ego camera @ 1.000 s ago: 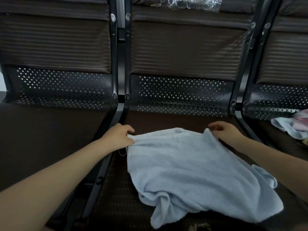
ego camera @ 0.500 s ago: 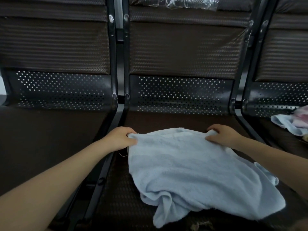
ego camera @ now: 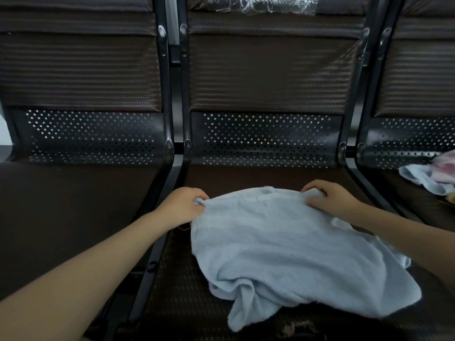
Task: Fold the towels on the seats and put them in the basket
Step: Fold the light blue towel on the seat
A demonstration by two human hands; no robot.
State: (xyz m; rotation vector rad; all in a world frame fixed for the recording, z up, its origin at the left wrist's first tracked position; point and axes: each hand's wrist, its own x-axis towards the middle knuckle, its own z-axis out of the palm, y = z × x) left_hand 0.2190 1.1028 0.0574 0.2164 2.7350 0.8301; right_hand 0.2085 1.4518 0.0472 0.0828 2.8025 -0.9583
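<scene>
A light blue towel (ego camera: pixel 290 252) lies rumpled on the middle seat (ego camera: pixel 246 175) of a row of dark seats, its near edge bunched toward the front. The left hand (ego camera: pixel 183 205) pinches the towel's far left corner with curled fingers (ego camera: pixel 200 195), and the right hand (ego camera: pixel 330 196) grips the far right corner, fingers wrapped over the cloth. On the seat to the right (ego camera: pixel 418 205), well apart, lies a small heap of towels (ego camera: pixel 428 174), pale blue and pink. Clear plastic wrap (ego camera: pixel 278 3) covers the top of the middle backrest.
</scene>
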